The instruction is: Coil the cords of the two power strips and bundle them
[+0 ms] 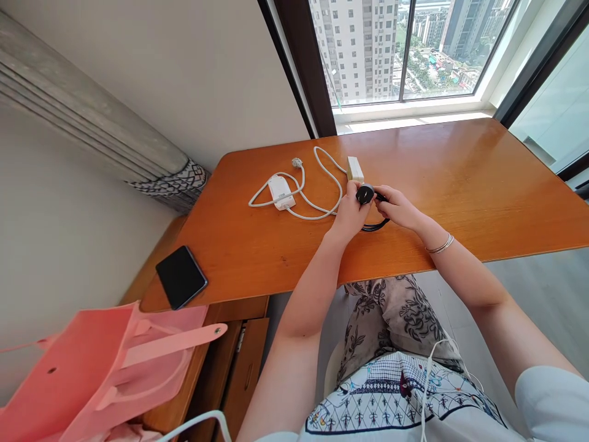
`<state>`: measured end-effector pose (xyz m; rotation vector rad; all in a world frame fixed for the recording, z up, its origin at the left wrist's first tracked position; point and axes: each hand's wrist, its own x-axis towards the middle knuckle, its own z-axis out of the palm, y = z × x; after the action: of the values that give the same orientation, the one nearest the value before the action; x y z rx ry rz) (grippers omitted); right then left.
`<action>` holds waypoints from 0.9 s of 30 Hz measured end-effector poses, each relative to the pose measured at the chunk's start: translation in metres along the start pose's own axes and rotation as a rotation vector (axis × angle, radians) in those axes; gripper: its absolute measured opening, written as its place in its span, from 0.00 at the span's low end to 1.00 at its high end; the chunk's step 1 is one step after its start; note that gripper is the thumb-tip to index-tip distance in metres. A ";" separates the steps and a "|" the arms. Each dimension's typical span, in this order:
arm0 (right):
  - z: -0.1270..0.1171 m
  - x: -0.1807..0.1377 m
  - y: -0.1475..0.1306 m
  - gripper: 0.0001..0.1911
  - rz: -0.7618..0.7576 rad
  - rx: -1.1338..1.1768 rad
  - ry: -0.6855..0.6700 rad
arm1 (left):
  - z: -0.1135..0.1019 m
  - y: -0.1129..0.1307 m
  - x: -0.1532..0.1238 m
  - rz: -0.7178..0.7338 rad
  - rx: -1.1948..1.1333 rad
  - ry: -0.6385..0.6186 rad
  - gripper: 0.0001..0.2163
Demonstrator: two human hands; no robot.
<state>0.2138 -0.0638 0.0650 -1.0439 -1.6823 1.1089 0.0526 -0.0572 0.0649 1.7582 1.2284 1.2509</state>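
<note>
My left hand is closed round a small black piece with a round, shiny end; its exact kind is unclear. My right hand, just beside it, pinches a black cable that loops below both hands. Right behind my left fingers stands a white block with a white cord running from it. Whether my fingers touch this block cannot be made out. The white cord curls over the table to a white box-shaped unit and a plug.
The wooden table reaches to the window. A black tablet or phone lies at its left front corner. Beside that corner is a pink bag, above a wooden cabinet. A gathered curtain hangs at left.
</note>
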 end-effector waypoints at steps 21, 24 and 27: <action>0.005 0.005 0.000 0.09 0.129 -0.090 0.161 | 0.005 -0.017 0.002 0.147 0.228 -0.082 0.03; 0.008 0.006 0.001 0.09 0.115 -0.120 0.163 | 0.006 -0.019 0.002 0.150 0.252 -0.044 0.03; 0.007 0.006 0.003 0.07 0.058 -0.262 0.198 | 0.007 -0.022 0.003 0.154 0.250 -0.008 0.05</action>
<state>0.2059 -0.0592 0.0615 -1.3293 -1.6749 0.8046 0.0528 -0.0469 0.0438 2.0692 1.3113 1.2160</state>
